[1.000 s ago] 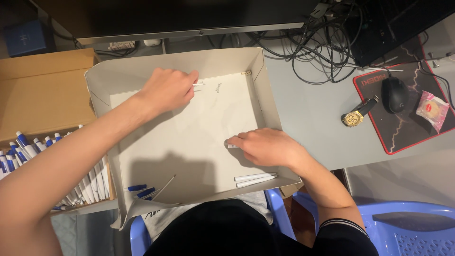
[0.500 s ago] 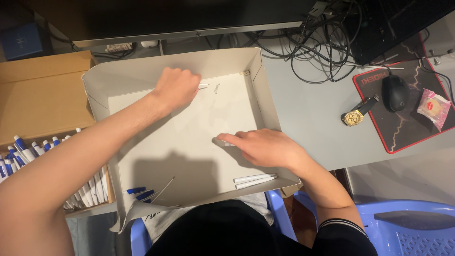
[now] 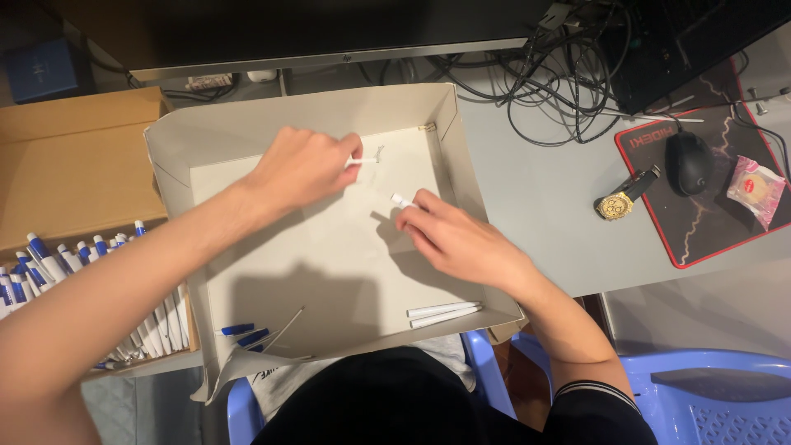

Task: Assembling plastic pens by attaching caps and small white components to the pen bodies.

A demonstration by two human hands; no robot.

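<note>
Both hands are in the tray (image 3: 461, 177), close together. Left hand (image 3: 301, 169) pinches a white barrel (image 3: 362, 162) that pokes out rightward, lying sideways. Right hand (image 3: 449, 235) pinches a small white piece (image 3: 401, 200) at its fingertips, just below-right of that barrel's free end.

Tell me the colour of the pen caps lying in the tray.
Blue caps, clearest in the head view.

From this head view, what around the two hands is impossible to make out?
- Left hand: its fingers hide most of the thin white stick; grip unclear.
- Right hand: the small white tube piece shows only its tip.
- Brown cardboard box of blue-capped white pens: cut off by the left edge and forearm.
</note>
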